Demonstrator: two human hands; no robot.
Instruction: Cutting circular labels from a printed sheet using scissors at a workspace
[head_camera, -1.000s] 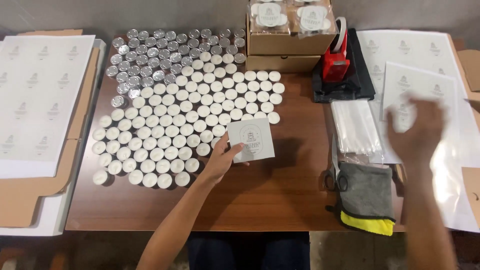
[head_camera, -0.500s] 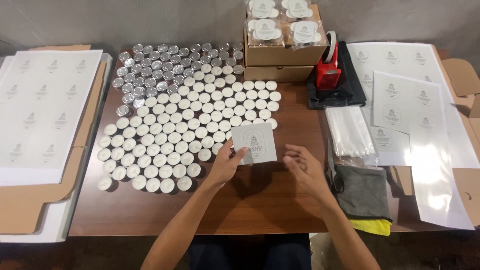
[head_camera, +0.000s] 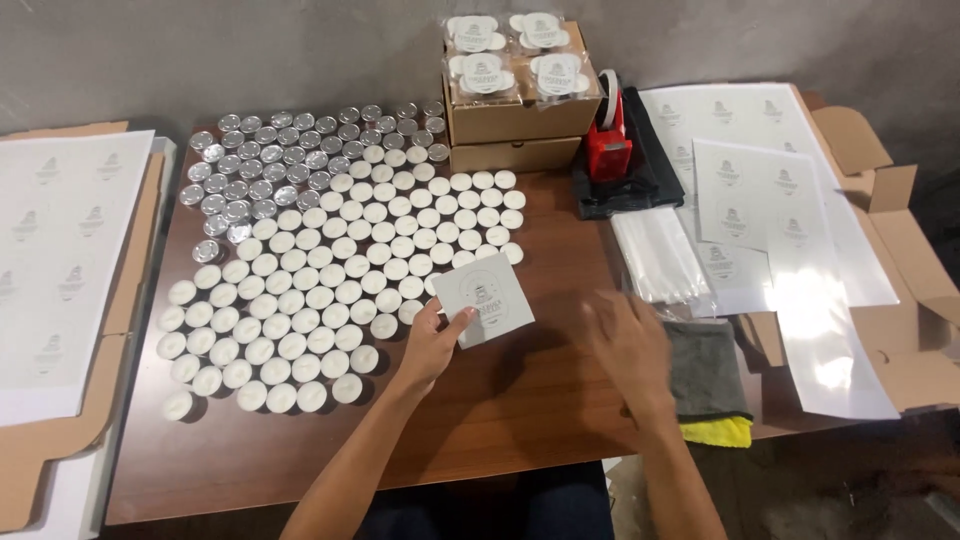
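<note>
My left hand (head_camera: 430, 345) pinches the lower left corner of a square grey-white card (head_camera: 484, 298) with a printed emblem, held just above the brown table (head_camera: 520, 400). My right hand (head_camera: 628, 345) hovers blurred to the right of the card, fingers spread and holding nothing, beside a grey and yellow cloth (head_camera: 708, 380). Rows of white tealight candles (head_camera: 330, 290) cover the table left of the card, with silver-cupped ones (head_camera: 270, 160) behind them.
Cardboard boxes (head_camera: 520, 120) topped with bagged candle packs (head_camera: 510, 50) stand at the back. A red tape dispenser (head_camera: 608, 140), clear bags (head_camera: 660, 255) and printed label sheets (head_camera: 760, 190) lie to the right. More label sheets (head_camera: 60, 250) rest on flat cardboard at left.
My right hand swung from far right in to the card, then drifted back right toward the cloth. The view shifted, so everything sits further left. My left hand kept hold of the card.
</note>
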